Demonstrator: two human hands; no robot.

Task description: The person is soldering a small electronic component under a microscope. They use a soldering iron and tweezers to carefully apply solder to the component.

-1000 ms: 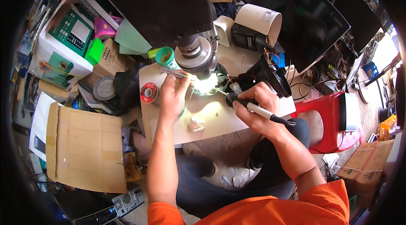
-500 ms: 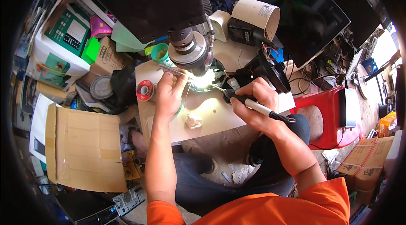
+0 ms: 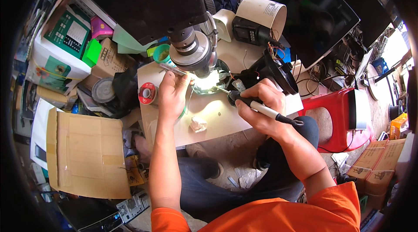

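Observation:
My right hand (image 3: 264, 103) grips a soldering iron (image 3: 271, 112) with a black grip and a pale rear handle. Its thin tip points left into the glare under the microscope head (image 3: 191, 55). Across from it, my left hand (image 3: 172, 96) pinches a slim silver tool that looks like tweezers (image 3: 173, 69), near the left side of the lit spot. The small work between both hands is washed out by the light, so its kind cannot be made out. A red spool of solder wire (image 3: 148, 93) stands left of my left hand, and a crumpled white tissue (image 3: 198, 124) lies nearer me.
Behind the light, a teal cup (image 3: 163, 53) sits beside the microscope. Black housings with loose wires (image 3: 278, 73) stand right of the work, close to my right hand. A red stool (image 3: 333, 118) is at right, and an open cardboard box (image 3: 87, 153) at left.
The view has shifted very slightly, moving the bench and microscope a little left in the picture. Both hands keep their grips, with the iron's tip still at the lit spot.

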